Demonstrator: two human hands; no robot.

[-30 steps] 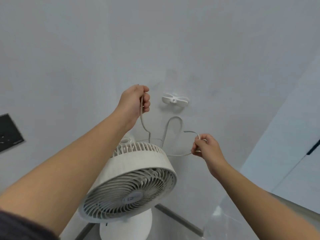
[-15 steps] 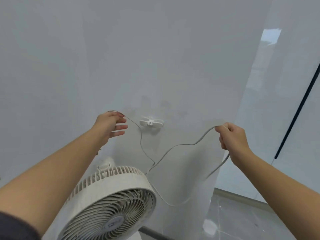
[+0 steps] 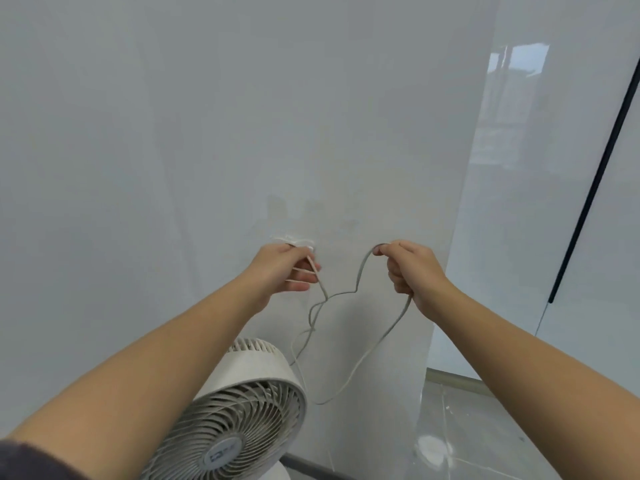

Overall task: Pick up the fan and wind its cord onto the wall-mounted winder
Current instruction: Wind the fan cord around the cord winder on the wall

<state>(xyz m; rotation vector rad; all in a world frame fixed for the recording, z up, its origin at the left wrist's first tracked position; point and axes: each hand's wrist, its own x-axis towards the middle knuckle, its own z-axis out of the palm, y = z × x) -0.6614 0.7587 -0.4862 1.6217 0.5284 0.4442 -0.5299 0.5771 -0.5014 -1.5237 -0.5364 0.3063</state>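
Left hand (image 3: 282,271) is raised to the wall (image 3: 207,133), pinching the grey cord (image 3: 360,362) between thumb and fingers, the other fingers loosely spread. The white wall-mounted winder (image 3: 294,241) sits just above and behind its knuckles, largely hidden. Right hand (image 3: 410,268) is level with the left and apart from it, fist closed around the cord. Between the hands the cord sags; below the right hand it drops in a long loop. The white fan (image 3: 239,417) stands below the left forearm.
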